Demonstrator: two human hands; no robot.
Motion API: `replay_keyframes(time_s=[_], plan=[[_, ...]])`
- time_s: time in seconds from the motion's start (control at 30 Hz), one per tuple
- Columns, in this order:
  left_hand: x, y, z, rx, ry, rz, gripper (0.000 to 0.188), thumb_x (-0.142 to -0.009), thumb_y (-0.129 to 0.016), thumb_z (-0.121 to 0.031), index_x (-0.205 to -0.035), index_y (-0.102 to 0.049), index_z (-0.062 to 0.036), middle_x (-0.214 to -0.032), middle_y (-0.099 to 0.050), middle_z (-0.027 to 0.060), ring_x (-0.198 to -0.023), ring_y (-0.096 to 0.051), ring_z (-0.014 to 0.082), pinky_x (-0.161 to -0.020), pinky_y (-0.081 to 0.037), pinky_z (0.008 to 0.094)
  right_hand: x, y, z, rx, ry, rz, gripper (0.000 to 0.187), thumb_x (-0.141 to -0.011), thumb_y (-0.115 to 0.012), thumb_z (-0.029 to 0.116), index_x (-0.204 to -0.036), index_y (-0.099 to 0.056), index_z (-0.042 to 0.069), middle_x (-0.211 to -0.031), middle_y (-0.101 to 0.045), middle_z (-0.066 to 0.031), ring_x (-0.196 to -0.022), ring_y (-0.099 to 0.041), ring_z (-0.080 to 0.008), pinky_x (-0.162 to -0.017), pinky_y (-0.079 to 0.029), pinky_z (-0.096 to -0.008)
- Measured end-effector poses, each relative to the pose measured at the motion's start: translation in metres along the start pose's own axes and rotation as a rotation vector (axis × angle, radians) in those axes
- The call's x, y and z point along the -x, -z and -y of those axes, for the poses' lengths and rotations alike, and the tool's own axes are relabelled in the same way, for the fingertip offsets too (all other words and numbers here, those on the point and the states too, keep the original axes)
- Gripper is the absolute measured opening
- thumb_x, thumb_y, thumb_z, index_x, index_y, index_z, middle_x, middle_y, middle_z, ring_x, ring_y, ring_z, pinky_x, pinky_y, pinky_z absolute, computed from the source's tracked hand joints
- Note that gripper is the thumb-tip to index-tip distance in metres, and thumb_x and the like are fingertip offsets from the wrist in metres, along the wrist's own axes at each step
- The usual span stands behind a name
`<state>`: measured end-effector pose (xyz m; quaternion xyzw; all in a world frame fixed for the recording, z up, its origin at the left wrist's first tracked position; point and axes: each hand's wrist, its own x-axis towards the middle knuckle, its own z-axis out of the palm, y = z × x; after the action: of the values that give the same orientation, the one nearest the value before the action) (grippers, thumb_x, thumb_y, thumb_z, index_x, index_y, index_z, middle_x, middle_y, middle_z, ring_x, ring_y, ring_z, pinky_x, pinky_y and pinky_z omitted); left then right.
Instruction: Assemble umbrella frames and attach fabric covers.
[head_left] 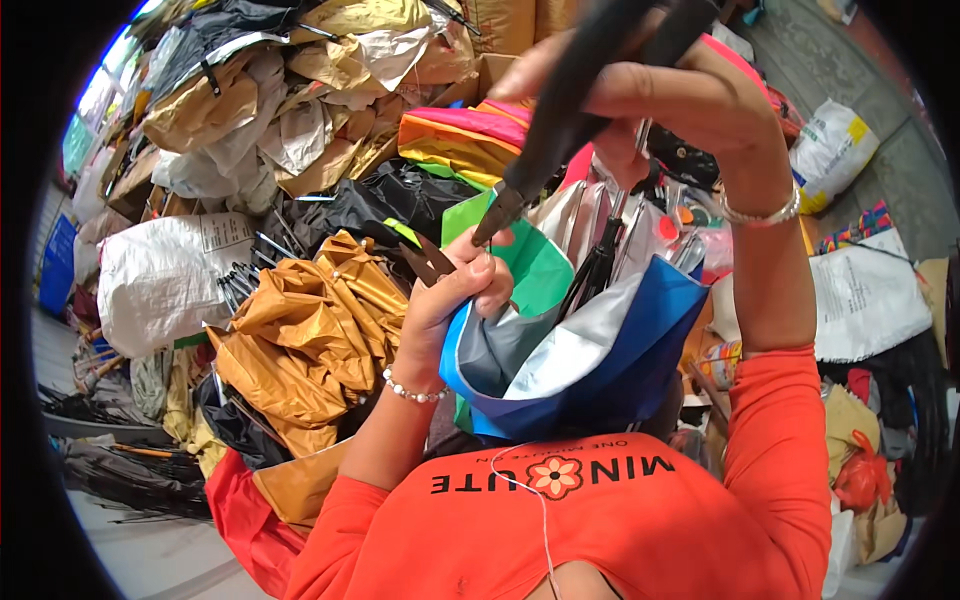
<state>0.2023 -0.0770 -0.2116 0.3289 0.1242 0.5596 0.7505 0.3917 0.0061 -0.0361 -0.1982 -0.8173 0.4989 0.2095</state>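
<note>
My right hand is raised at the upper right, its fingers around the black handles of a pair of pliers. The dark jaws of the pliers point down and meet my left fingertips. My left hand is closed in a pinch on the edge of an umbrella with blue and green panels and a silver lining. What lies exactly between the fingertips is too small to make out. Dark pointed metal blades stick out beside my left fingers. The umbrella's black and metal ribs stand up inside the folds.
A crumpled orange-gold umbrella canopy lies left of my left hand. Behind it rise heaps of folded cloth and paper. Bundles of dark ribs lie at the lower left. White sacks lie on the right.
</note>
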Motion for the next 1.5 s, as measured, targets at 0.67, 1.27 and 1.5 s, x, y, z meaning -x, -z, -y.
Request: replay_keyframes(time_s=[0.67, 1.27, 1.5], plan=[[0.012, -0.024, -0.054, -0.319, -0.181, -0.135, 0.032, -0.088, -0.052, -0.024, -0.091, -0.062, 0.0059, -0.061, -0.051, 0.0045, -0.052, -0.040, 0.0091, -0.050, -0.029, 0.0178, 0.117, 0.000, -0.049, -0.440, 0.354, -0.932, 0.032, -0.092, -0.047, 0.025, -0.117, -0.047, 0.004, -0.095, -0.064, -0.0118, -0.068, -0.064, -0.0314, -0.060, -0.052, -0.0346], [0.008, 0.023, -0.052, -0.456, -0.086, 0.097, 0.030, -0.089, -0.042, -0.038, -0.095, -0.041, -0.0089, -0.073, -0.045, 0.0021, -0.064, -0.044, 0.0135, -0.065, -0.039, 0.0278, 0.365, -0.134, -0.055, 0.109, -0.966, -1.310, 0.022, -0.078, -0.049, 0.017, -0.080, -0.065, 0.003, -0.054, -0.048, 0.0016, -0.044, -0.038, -0.0055, -0.041, -0.028, -0.0182], [-0.020, 0.060, -0.044, -0.218, 0.102, 0.419, 0.039, -0.090, -0.035, -0.047, -0.099, -0.042, -0.0093, -0.077, -0.041, 0.0004, -0.062, -0.040, 0.0106, -0.064, -0.035, 0.0276, 0.487, -0.255, -0.045, 0.357, -2.064, -0.712, 0.025, -0.064, -0.053, 0.026, -0.062, -0.062, 0.002, -0.052, -0.054, -0.0070, -0.049, -0.051, -0.0221, -0.045, -0.037, -0.0302]])
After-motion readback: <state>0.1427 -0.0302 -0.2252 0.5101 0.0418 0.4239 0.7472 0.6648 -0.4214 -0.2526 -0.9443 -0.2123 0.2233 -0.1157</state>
